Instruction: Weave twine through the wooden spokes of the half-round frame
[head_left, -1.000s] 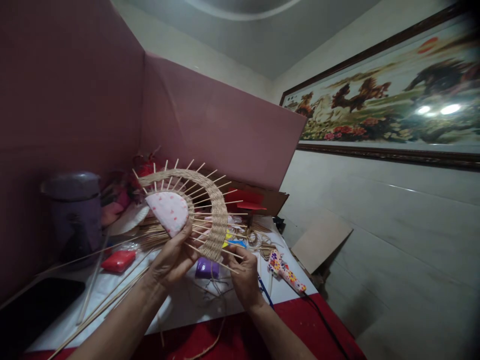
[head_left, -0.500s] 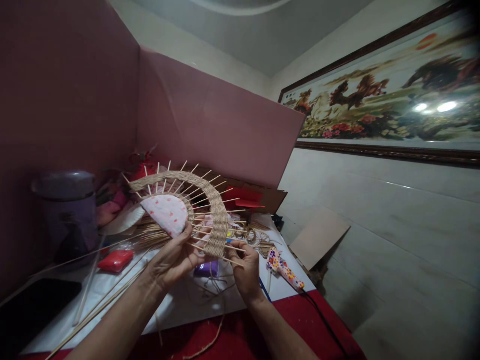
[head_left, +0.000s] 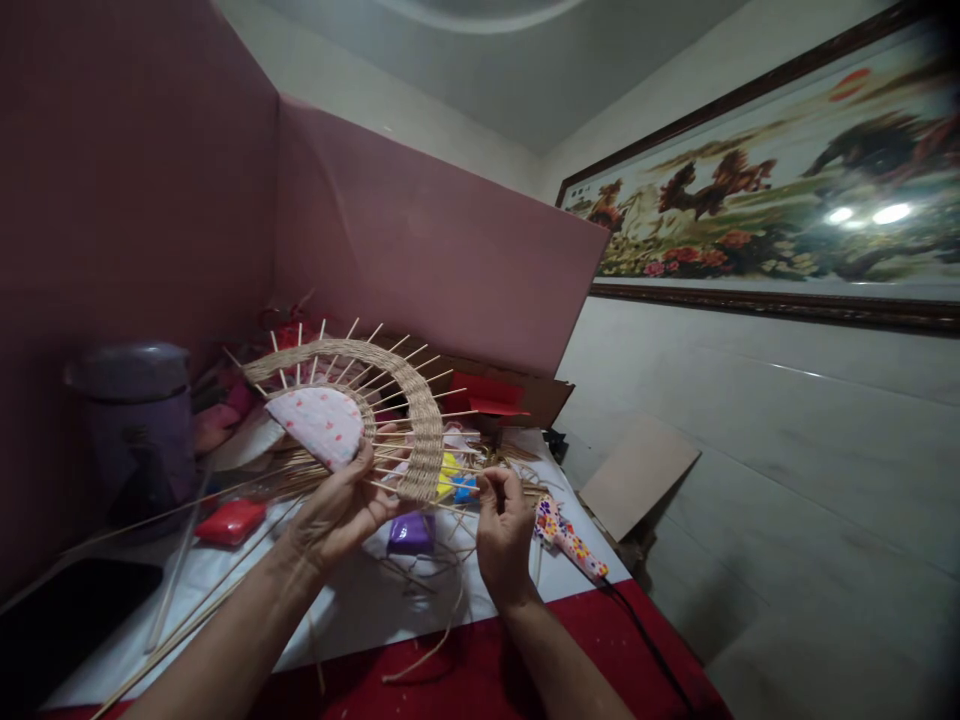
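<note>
My left hand (head_left: pixel 349 510) grips a half-round woven piece from below, thumb on its white fabric half-disc (head_left: pixel 319 425) with small red marks. Thin wooden sticks fan out from that disc, and a wide curved band of woven twine (head_left: pixel 427 430) crosses them. My right hand (head_left: pixel 506 535) is closed in a pinch just off the stick tips at the band's lower right end. Twine (head_left: pixel 450 625) trails below, beside this hand; the fingers partly hide what they pinch, which looks like the same twine.
A flower-patterned glue gun (head_left: pixel 570 540) lies at right, its cord over the red cloth (head_left: pixel 600 640). Red (head_left: pixel 231 522) and purple packets (head_left: pixel 411 534), loose sticks, a dark phone-like slab (head_left: pixel 82 610) and a purple canister (head_left: pixel 139 430) surround the hands. Pink panels (head_left: pixel 427 240) stand behind.
My right hand has moved slightly right and up, away from the band's edge. The woven piece has shifted a little left in my left hand, and the trailing twine has shifted.
</note>
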